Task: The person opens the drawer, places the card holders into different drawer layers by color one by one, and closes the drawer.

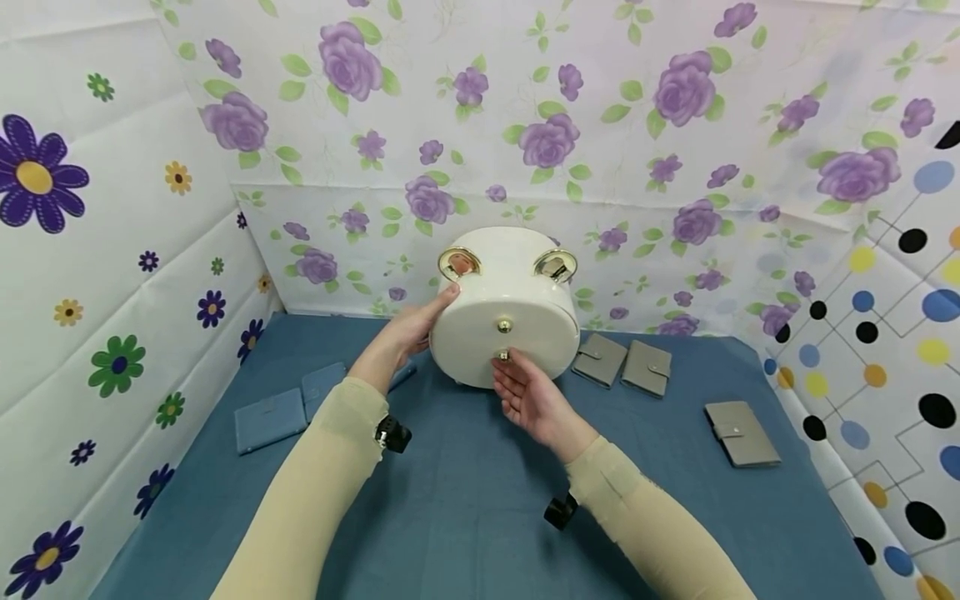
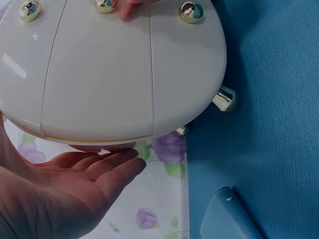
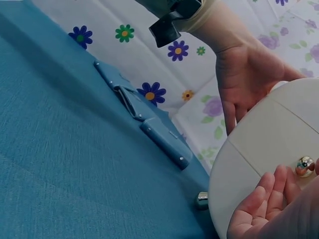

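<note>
A white, glossy rounded storage box (image 1: 468, 333) with gold knobs and gold feet stands near the back of the table. Panel seams cross its front in the left wrist view. My left hand (image 1: 412, 329) rests along the box's left side, its fingers fairly straight in the left wrist view (image 2: 94, 184). My right hand (image 1: 532, 400) is at the front and pinches the lower gold knob (image 1: 504, 356) between thumb and finger; its other fingers are loosely bent. An upper gold knob (image 1: 504, 326) sits above it. Two gold-rimmed round pieces (image 1: 459, 262) project at the box's top.
Blue snap-closure wallets (image 1: 270, 421) lie left of the box, partly behind my left arm. Two grey wallets (image 1: 600, 360) lie just right of the box, and another grey wallet (image 1: 742, 433) lies farther right. Patterned cloth walls (image 1: 465, 150) enclose the blue table (image 1: 465, 517).
</note>
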